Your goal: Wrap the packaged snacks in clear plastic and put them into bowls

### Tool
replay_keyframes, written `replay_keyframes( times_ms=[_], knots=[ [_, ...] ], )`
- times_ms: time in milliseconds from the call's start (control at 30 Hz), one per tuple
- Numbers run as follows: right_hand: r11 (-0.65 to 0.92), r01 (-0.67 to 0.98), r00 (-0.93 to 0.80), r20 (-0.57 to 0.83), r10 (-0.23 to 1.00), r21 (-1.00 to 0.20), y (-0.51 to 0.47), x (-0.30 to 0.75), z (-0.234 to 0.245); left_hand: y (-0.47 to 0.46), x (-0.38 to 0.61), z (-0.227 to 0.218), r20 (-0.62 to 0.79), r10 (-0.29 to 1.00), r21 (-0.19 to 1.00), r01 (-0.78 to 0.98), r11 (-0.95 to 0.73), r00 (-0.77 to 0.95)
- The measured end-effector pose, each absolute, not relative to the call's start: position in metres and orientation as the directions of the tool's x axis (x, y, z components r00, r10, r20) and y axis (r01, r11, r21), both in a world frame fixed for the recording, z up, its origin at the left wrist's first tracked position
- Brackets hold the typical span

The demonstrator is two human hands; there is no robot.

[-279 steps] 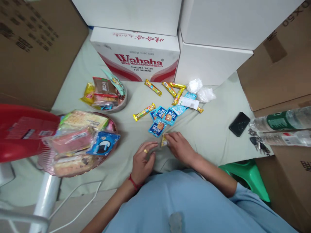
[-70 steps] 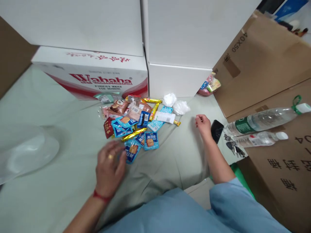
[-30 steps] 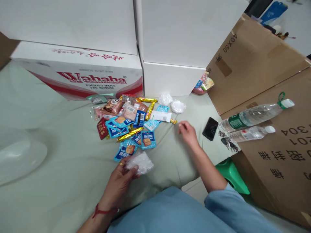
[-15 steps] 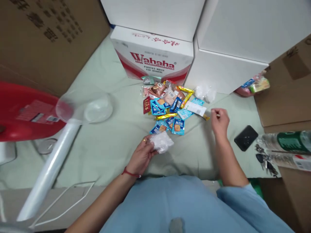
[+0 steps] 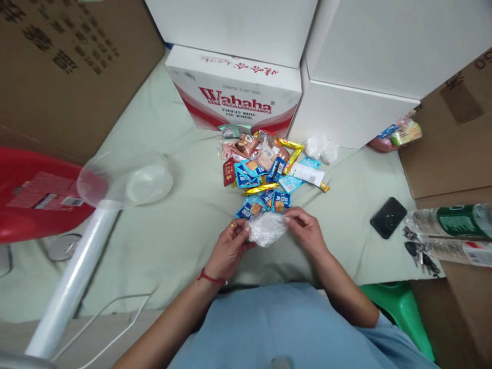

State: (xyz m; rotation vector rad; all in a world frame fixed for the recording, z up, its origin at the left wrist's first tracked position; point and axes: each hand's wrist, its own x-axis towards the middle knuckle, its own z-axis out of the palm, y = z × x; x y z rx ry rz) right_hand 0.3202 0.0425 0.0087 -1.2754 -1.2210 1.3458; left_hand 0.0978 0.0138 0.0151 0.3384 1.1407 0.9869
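A crumpled piece of clear plastic film [image 5: 268,230] is stretched between my two hands, near the table's front edge. My left hand [image 5: 231,243] pinches its left side between thumb and fingers. On the right side, my right hand [image 5: 306,229] grips the film's edge with fingertips and thumb. Just beyond lies a heap of small snack packets: blue packets [image 5: 251,207], yellow wrappers [image 5: 261,189], a brown packet [image 5: 246,145] and a white sachet with a barcode [image 5: 307,173]. Two crumpled clear plastic clumps [image 5: 322,149] rest at the heap's right.
Clear round plastic containers [image 5: 149,179] and a long roll of film [image 5: 73,287] are at left, by a red bag [image 5: 34,197]. A Wahaha carton [image 5: 234,97] stands behind. At right lie a black phone [image 5: 388,218], keys [image 5: 421,256] and plastic bottles [image 5: 461,223].
My right hand has moved left and inward from beside the packets to take hold of the film's right side. The film now spreads wider between both hands.
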Motion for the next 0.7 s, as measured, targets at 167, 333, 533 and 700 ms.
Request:
replay_keyframes(
  times_ms=[167, 333, 533, 700],
  knots=[
    [-0.203, -0.384, 0.285, -0.325, 0.902, -0.901, 0.048, 0.353, 0.008, 0.013, 0.098, 0.015, -0.646, 0.756, 0.658, -0.421, 0.624, 0.110],
    [-0.059, -0.498, 0.503, -0.344, 0.793, -0.865, 0.037, 0.404, 0.012, 0.060, 0.133, 0.046, -0.521, 0.821, 0.693, -0.445, 0.567, 0.234],
    [-0.014, -0.315, 0.628, -0.219, 0.747, -0.949, 0.009, 0.417, 0.021, 0.135, 0.174, 0.101, -0.286, 0.935, 0.849, -0.398, 0.348, 0.208],
    [-0.036, 0.149, 0.576, 0.057, 0.815, -0.988, 0.005, 0.401, 0.025, 0.107, 0.166, 0.089, -0.018, 0.987, 0.997, -0.075, 0.030, 0.158]
  ],
)
